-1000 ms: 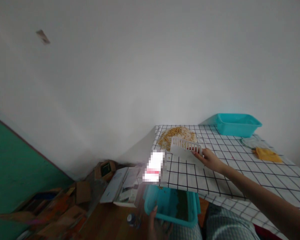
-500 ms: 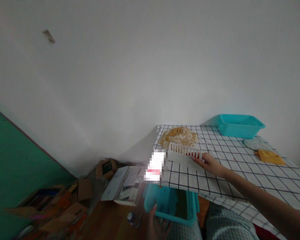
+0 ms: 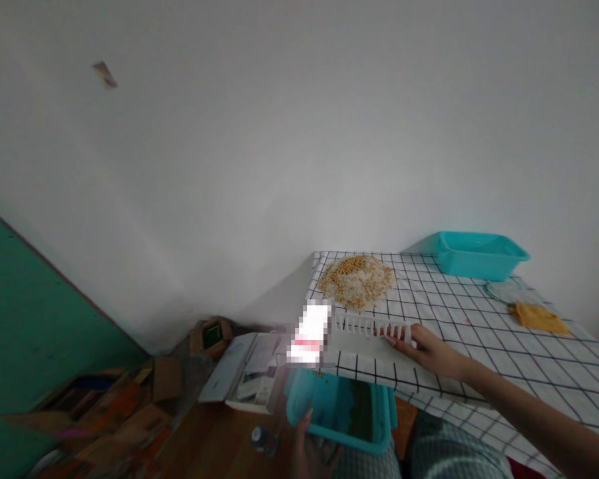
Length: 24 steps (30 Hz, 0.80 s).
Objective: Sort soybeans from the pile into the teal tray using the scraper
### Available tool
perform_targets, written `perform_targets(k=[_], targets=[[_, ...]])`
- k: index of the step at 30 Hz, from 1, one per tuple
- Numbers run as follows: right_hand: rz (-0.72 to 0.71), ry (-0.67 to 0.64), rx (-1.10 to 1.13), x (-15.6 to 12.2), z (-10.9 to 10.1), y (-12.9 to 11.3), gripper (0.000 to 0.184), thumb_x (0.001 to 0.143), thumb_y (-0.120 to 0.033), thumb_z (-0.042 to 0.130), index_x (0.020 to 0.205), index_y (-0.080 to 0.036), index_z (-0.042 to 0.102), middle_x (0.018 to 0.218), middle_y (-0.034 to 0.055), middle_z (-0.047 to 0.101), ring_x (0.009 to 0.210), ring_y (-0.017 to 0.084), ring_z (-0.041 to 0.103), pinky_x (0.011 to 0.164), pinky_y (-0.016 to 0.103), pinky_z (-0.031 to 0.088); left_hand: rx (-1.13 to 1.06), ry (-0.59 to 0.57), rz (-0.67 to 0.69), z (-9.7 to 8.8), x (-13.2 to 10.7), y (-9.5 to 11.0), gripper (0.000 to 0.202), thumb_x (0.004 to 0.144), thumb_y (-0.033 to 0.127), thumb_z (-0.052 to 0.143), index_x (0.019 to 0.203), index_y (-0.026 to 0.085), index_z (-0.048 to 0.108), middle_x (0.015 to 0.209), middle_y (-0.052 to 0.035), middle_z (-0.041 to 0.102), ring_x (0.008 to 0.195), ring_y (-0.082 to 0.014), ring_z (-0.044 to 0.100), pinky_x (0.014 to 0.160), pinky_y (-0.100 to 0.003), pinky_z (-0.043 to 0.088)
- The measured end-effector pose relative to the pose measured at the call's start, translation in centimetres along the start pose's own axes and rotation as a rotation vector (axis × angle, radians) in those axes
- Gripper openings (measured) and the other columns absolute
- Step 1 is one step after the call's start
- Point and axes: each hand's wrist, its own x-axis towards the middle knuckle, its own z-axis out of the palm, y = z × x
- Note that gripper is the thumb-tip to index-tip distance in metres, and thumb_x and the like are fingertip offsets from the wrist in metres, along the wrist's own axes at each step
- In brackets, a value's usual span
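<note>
My right hand point(image 3: 424, 347) is closed on the right end of a white plastic tray with a slotted side point(image 3: 359, 326), which is on or just above the checked tablecloth point(image 3: 439, 309). Behind it lies a mixed pile of yellow beans and white grains point(image 3: 357, 283). Below the table's front edge, my left hand point(image 3: 313, 452) grips the near side of a teal plastic basin point(image 3: 349, 442), thumb over the rim. A few beans show at the basin's far left. A bright blurred patch hides the tray's left end.
Another teal basin point(image 3: 482, 256) stands at the table's back right, near a clear plastic piece point(image 3: 509, 291) and a yellow cloth point(image 3: 540, 317). Left of the table are an open white box point(image 3: 254, 382), a bottle point(image 3: 263, 439) and cardboard boxes point(image 3: 167, 378). A wall closes the back.
My right hand has drawn the white tray toward the front edge, away from the pile. More of the pile's near side shows. My left hand and the basin have hardly moved.
</note>
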Motion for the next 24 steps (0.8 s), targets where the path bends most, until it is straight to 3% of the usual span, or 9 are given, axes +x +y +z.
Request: perform_targets(k=[6,10,16,20,24], targets=[[0.012,0.007,-0.007,1.0,0.7,-0.2,0.041,0.090,-0.051,0.036,0.089,-0.022,0.064,0.061,0.0003,0.056,0.055,0.015,0.050,0.053,0.027,0.040,0.009,-0.012,-0.016,0.3,-0.4,0.2,0.055,0.072,0.042,0.058,0.124,0.036,0.042,0.083,-0.0006,0.067,0.074,-0.0233,0.065,0.069,-0.037,0.046],[0.004,-0.038,-0.009,0.2,1.0,-0.5,0.039,0.090,-0.051,0.038,0.091,-0.024,0.065,0.070,0.0016,0.061,0.062,0.016,0.054,0.057,0.027,0.042,0.018,-0.010,-0.006,0.1,-0.1,0.1,0.057,0.071,0.041,0.059,0.125,0.035,0.041,0.090,-0.0031,0.066,0.079,-0.0251,0.065,0.068,-0.037,0.047],[0.040,-0.062,-0.025,-0.9,-0.5,-0.4,0.034,0.088,-0.048,0.044,0.101,-0.026,0.066,0.083,0.0034,0.066,0.073,0.019,0.059,0.064,0.030,0.047,0.016,-0.027,0.011,0.3,-0.4,0.0,0.055,0.072,0.039,0.059,0.124,0.034,0.042,0.089,-0.0031,0.067,0.077,-0.0251,0.065,0.070,-0.039,0.047],[0.068,0.141,0.138,0.0,-2.5,1.9,0.037,0.085,-0.049,0.048,0.109,-0.025,0.065,0.102,0.0063,0.067,0.096,0.027,0.060,0.080,0.039,0.049,-0.004,-0.012,-0.027,0.7,-0.9,0.1,0.056,0.071,0.040,0.060,0.124,0.033,0.043,0.086,-0.0032,0.068,0.075,-0.0238,0.065,0.070,-0.037,0.047],[0.188,0.527,0.403,2.1,-4.1,5.6,0.044,0.083,-0.053,0.050,0.112,-0.022,0.062,0.107,0.0085,0.067,0.105,0.030,0.058,0.086,0.044,0.048,-0.003,-0.030,-0.027,1.0,-1.2,-0.4,0.057,0.072,0.039,0.058,0.126,0.035,0.040,0.090,-0.0032,0.068,0.082,-0.0257,0.066,0.068,-0.036,0.047]])
